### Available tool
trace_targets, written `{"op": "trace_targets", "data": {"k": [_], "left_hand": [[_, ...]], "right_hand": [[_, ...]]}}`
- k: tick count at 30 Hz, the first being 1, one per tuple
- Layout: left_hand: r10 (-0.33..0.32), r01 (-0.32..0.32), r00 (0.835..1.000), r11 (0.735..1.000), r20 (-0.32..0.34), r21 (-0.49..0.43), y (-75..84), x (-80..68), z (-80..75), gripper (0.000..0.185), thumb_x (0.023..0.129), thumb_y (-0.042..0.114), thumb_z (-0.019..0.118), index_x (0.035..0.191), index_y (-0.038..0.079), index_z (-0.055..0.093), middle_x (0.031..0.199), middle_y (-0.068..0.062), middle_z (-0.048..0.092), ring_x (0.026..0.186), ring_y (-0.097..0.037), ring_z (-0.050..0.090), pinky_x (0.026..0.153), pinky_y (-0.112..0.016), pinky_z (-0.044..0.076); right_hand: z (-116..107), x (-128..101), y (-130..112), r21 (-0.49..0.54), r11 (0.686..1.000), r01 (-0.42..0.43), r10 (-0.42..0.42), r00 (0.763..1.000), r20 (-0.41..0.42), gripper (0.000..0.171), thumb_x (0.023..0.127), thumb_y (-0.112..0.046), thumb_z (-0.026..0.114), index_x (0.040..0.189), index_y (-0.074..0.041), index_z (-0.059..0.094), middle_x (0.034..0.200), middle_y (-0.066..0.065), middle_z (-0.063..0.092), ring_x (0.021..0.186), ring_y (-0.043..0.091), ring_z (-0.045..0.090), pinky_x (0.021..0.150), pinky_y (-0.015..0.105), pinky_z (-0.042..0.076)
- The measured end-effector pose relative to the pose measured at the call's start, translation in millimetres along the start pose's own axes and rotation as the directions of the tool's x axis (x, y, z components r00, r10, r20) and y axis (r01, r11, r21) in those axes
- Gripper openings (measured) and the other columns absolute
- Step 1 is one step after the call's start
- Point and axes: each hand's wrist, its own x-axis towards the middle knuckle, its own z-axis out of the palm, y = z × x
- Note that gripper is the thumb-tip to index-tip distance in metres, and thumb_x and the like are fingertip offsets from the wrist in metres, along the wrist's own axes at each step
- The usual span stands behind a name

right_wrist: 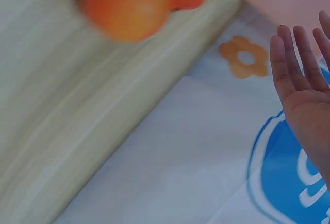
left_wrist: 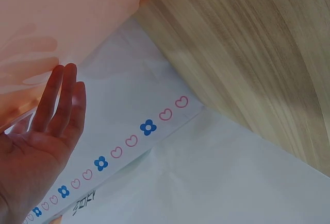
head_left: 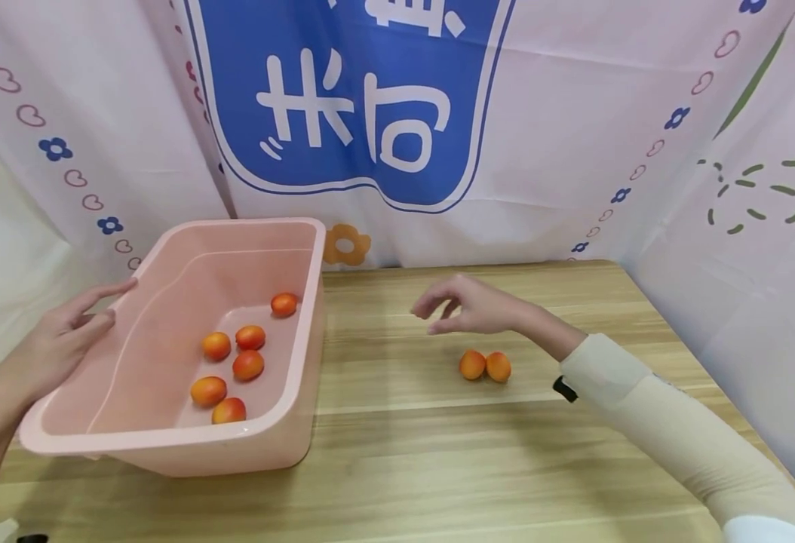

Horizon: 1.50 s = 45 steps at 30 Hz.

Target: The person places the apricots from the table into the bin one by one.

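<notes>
At the left in the head view stands a pink plastic basin [head_left: 308, 302] holding several small, oval orange-red fruits [head_left: 248, 366]. My left hand [head_left: 65, 335] holds the basin's left rim; in the left wrist view its fingers [left_wrist: 64, 100] lie along the outside wall. Two more orange fruits, one fruit [head_left: 471, 365] and another fruit [head_left: 498, 366], rest side by side on the table, right of the basin. Over the table, just behind and left of this pair, my right hand [head_left: 475, 304] hovers with loosely bent fingers and nothing in it.
The wood-grain table [head_left: 397, 467] reaches back to a white printed curtain [head_left: 560, 173] with a blue sign pattern. More white cloth [head_left: 744, 249] hangs along the right side. A dark band [head_left: 564, 389] shows at my right sleeve.
</notes>
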Motion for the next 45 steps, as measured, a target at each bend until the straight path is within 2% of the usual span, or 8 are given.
{"op": "trace_targets", "data": {"k": [6,13,21,24,30,37,43,45], "left_hand": [[-0.013,0.013,1.000,1.000,0.011,0.021,-0.2,1.3,-1.0,0.062,0.108,0.002,0.046,0.135,0.058,0.051,0.114,0.046,0.047,0.090,0.021,0.053,0.070,-0.004,0.041],[-0.025,0.025,0.999,1.000,0.021,0.001,0.4,1.5,-1.4,0.063,0.108,0.001,0.046,0.135,0.058,0.052,0.113,0.044,0.050,0.089,0.019,0.055,0.068,-0.006,0.043],[-0.035,0.035,0.999,0.999,0.025,0.013,-0.7,2.0,-1.8,0.061,0.108,0.003,0.047,0.139,0.056,0.052,0.112,0.045,0.048,0.087,0.018,0.055,0.067,-0.007,0.044],[-0.035,0.035,0.999,0.999,0.026,0.010,-0.8,2.0,-1.9,0.061,0.108,0.003,0.047,0.139,0.056,0.052,0.112,0.045,0.048,0.088,0.019,0.055,0.068,-0.007,0.044],[-0.034,0.033,0.999,0.999,0.026,0.012,-0.2,1.5,-1.5,0.062,0.108,0.003,0.047,0.138,0.057,0.051,0.113,0.045,0.048,0.089,0.019,0.054,0.068,-0.006,0.043],[-0.036,0.035,0.999,0.998,0.019,0.045,-0.3,0.7,-1.7,0.061,0.108,0.004,0.047,0.139,0.057,0.050,0.113,0.046,0.046,0.089,0.020,0.053,0.068,-0.007,0.043],[-0.033,0.034,0.999,0.999,0.031,-0.010,-0.8,1.3,-2.3,0.063,0.108,0.001,0.046,0.137,0.057,0.052,0.111,0.042,0.052,0.087,0.016,0.058,0.066,-0.009,0.046],[-0.036,0.036,0.999,0.999,0.035,-0.003,-0.6,1.4,-2.3,0.063,0.108,0.002,0.046,0.136,0.058,0.051,0.111,0.043,0.051,0.087,0.017,0.057,0.066,-0.009,0.046]], "right_hand": [[-4,-24,23,-0.012,0.998,-0.060,0.060,0.998,0.005,0.028,0.090,0.001,0.077,0.118,0.003,0.073,0.115,0.019,0.073,0.108,0.038,0.069,0.086,0.039,0.060],[-9,-45,43,-0.032,0.993,-0.113,0.114,0.993,0.014,0.034,0.087,-0.006,0.082,0.118,0.004,0.072,0.111,0.020,0.073,0.101,0.032,0.069,0.083,0.043,0.059],[-16,-64,56,-0.037,0.990,-0.139,0.142,0.984,0.109,0.045,0.086,-0.011,0.086,0.121,0.010,0.068,0.101,0.018,0.073,0.093,0.028,0.071,0.083,0.045,0.059],[-18,-69,58,-0.034,0.983,-0.180,0.183,0.972,0.148,0.046,0.086,-0.013,0.086,0.120,0.012,0.067,0.099,0.016,0.073,0.090,0.025,0.069,0.085,0.041,0.058],[-17,-74,60,-0.043,0.962,-0.269,0.272,0.943,0.191,0.042,0.088,-0.017,0.084,0.115,0.010,0.067,0.092,0.006,0.070,0.083,0.016,0.065,0.077,0.028,0.054],[-9,-74,61,-0.003,0.928,-0.372,0.361,0.900,0.245,0.037,0.094,-0.022,0.077,0.115,0.008,0.067,0.083,0.002,0.071,0.069,0.019,0.066,0.056,0.029,0.053],[-6,-71,60,-0.015,0.923,-0.383,0.374,0.890,0.263,0.031,0.094,-0.021,0.078,0.109,0.004,0.070,0.084,0.002,0.070,0.070,0.016,0.066,0.056,0.029,0.052],[-6,-70,60,-0.021,0.923,-0.385,0.377,0.888,0.264,0.029,0.093,-0.020,0.078,0.108,0.004,0.071,0.084,0.002,0.069,0.070,0.016,0.066,0.055,0.030,0.052]]}}
